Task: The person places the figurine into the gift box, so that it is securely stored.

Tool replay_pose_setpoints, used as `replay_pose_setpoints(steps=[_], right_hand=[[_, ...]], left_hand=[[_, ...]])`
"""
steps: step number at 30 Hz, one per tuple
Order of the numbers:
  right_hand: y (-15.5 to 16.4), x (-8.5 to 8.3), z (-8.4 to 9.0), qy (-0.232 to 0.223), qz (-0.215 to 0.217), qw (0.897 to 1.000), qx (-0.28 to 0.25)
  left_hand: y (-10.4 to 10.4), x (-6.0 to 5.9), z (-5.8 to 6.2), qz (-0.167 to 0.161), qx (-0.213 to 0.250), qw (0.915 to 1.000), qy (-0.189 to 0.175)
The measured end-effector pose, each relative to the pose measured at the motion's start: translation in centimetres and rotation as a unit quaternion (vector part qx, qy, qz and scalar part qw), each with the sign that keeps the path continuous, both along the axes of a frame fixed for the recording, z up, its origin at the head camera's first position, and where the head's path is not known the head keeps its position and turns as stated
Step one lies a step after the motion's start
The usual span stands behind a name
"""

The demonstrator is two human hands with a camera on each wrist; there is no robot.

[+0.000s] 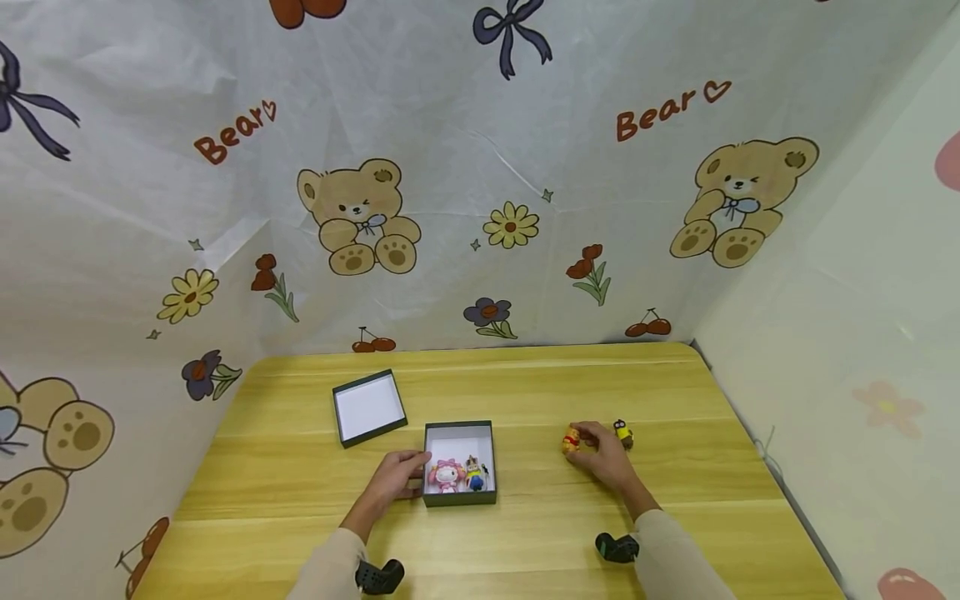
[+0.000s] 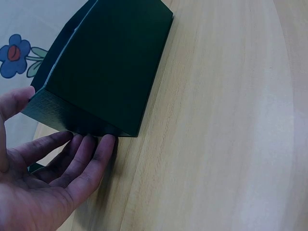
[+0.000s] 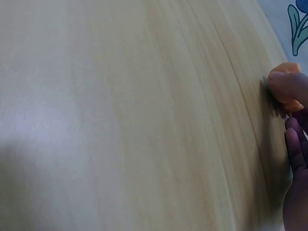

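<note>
A dark green box (image 1: 460, 499) with a white inside stands on the table, holding a pink-and-white figurine (image 1: 447, 475) and a figurine with blue and yellow clothes (image 1: 475, 475). My left hand (image 1: 395, 477) holds the box by its left side; in the left wrist view the thumb is at the rim and the fingertips touch the lower wall. To the right, my right hand (image 1: 606, 457) pinches a small orange figurine (image 1: 571, 440) with a red band, close over the table. Only its edge shows past the thumb in the right wrist view. A yellow-and-brown figurine (image 1: 623, 433) stands just beyond this hand.
The matching lid (image 1: 369, 407) lies white side up at the back left of the wooden table (image 1: 525, 546). Printed cloth walls (image 1: 450, 167) rise behind the table and at its sides. Each wrist wears a black device (image 1: 617, 547).
</note>
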State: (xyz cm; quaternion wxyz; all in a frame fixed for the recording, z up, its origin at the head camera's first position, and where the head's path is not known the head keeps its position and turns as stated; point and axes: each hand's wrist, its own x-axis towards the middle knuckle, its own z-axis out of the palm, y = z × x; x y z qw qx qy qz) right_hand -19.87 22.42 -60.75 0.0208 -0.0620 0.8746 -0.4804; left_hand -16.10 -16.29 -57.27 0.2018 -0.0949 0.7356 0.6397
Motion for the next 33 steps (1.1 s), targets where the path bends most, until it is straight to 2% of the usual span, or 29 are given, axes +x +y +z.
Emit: replay_pose_setpoints(steps=[5, 9, 13, 18, 21, 27, 30, 33], right_hand=[[0.0, -0.2, -0.1, -0.006, -0.014, 1.0, 0.009], [-0.1, -0.3, -0.1, -0.004, -0.003, 1.0, 0.01], [-0.4, -0.2, 0.2, 0.004, 0.01, 1.0, 0.008], [-0.9, -0.1, 0.4, 0.009, 0.01, 1.0, 0.0], [-1.2, -0.1, 0.5, 0.011, 0.011, 1.0, -0.002], [-1.9, -0.1, 0.5, 0.022, 0.015, 1.0, 0.006], [-2.4, 0.0, 0.4, 0.025, 0.018, 1.0, 0.005], [-3.0, 0.2, 0.4, 0.019, 0.013, 1.0, -0.001]], left_hand=[[0.3, 0.6, 2.4, -0.012, 0.012, 0.9998, 0.005], [0.4, 0.9, 3.3, -0.014, 0.011, 0.9997, 0.015], [0.2, 0.6, 2.5, -0.014, 0.012, 0.9997, 0.014], [-0.1, 0.0, 0.2, -0.005, 0.011, 0.9999, 0.004], [-0.2, -0.2, -0.6, 0.0, 0.007, 1.0, 0.003], [-0.3, -0.2, -0.6, 0.003, 0.008, 0.9999, 0.005], [-0.1, 0.3, 0.8, -0.003, 0.013, 0.9999, 0.005], [-0.1, 0.3, 0.8, -0.007, 0.016, 0.9998, 0.007]])
